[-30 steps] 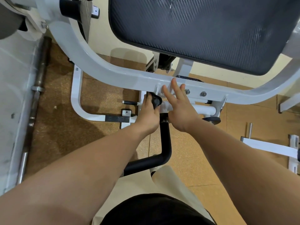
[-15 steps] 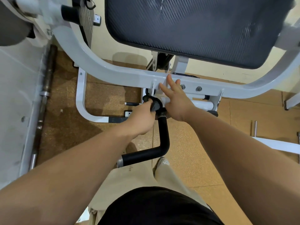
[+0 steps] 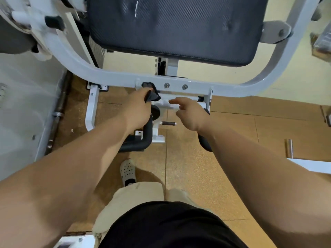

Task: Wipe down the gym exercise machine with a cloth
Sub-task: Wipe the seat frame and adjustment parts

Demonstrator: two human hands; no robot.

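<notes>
The left hand [image 3: 138, 106] is closed around a dark cloth [image 3: 151, 96], pressed against the white frame bar [image 3: 179, 85] just above it. Beside it, the right hand [image 3: 189, 113] hovers loosely open, apparently empty, below the black pad [image 3: 179, 27].

Looking down at a white machine frame [image 3: 114, 78] curving under a dark padded seat [image 3: 175, 27] at twelve o'clock. Left hand [image 3: 138, 109] gripping a dark cloth [image 3: 151, 96] bunched against the crossbar — just at ten o'clock of the two bolts [image 3: 175, 86]. Right hand [image 3: 189, 113] hovering loosely spread, fingers pointing toward nine o'clock, near a white tube. Black bent handle [image 3: 143, 138] lying below the left wrist — cork-coloured floor [image 3: 232, 133] underneath.
</notes>
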